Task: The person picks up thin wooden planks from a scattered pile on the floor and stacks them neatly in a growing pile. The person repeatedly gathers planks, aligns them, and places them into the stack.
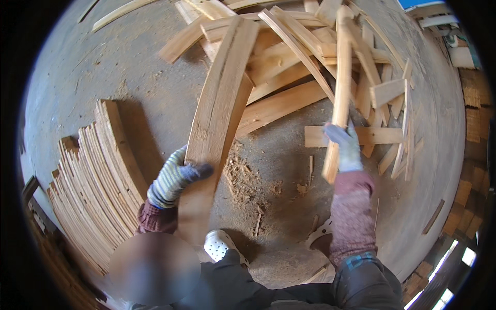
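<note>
The person stands over a grey floor (103,62) with bits of wood all around. Both hands wear gloves.

The left hand (173,178), in a striped glove, is wrapped around the edge of a wide plank (219,98). The fingers are curled tight on it. This wide plank is long and flat. Its far end rests up on the loose pile of wood (310,57), and its near end comes down close to the person's feet.

The right hand (343,147), in a pale glove, is closed around a thin stick of wood (342,77). The thin stick points away from the person and lies over the loose pile. A short bit of it pokes out below the hand.

The loose pile is a messy heap of planks and strips lying every which way, at the far side of the floor. On the person's left, a neat stack of thin boards (98,175) stands on edge, packed close together. Sawdust and small chips (245,178) lie on the floor between the two hands. A white shoe (219,244) shows just below the wide plank.
</note>
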Motion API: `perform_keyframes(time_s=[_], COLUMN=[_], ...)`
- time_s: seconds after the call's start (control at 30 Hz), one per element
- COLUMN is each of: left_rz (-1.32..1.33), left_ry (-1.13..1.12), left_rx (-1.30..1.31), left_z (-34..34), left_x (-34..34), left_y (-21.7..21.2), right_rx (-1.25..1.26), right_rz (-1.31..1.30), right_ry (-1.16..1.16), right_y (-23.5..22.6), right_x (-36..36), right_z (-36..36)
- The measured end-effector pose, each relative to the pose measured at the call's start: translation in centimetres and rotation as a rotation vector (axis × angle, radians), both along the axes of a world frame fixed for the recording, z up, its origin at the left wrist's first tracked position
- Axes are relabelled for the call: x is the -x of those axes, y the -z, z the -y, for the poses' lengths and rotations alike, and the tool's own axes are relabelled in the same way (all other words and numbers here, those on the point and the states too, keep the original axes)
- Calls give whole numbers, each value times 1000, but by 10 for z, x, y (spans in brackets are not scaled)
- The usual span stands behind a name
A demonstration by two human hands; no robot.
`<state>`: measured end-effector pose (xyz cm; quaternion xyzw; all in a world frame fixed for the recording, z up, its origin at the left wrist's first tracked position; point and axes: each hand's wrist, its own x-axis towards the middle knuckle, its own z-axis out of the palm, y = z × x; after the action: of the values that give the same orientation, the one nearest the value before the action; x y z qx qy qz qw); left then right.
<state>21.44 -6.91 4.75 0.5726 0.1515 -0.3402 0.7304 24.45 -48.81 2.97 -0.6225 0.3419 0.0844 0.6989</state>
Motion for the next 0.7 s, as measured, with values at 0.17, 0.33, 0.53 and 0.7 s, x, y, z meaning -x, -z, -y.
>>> perform_keyframes(time_s=[0.17,0.33,0.53,0.7], left_rz=[315,-2,395,344], left_ry=[147,-392,-313,-134], left_rx=[-651,-282,-1158,-1346], left_z=[-34,-58,-73,-70], left_x=[38,94,132,150], left_y=[-39,-68,1,43], right_rx=[-604,-288,-255,-62], right_rz=[75,57,17,124], right_ry=[-349,-465,-800,-1294], right_y=[-11,6,58,66], right_x=[36,67,100,114], right_z=[-49,-143,-287,-348])
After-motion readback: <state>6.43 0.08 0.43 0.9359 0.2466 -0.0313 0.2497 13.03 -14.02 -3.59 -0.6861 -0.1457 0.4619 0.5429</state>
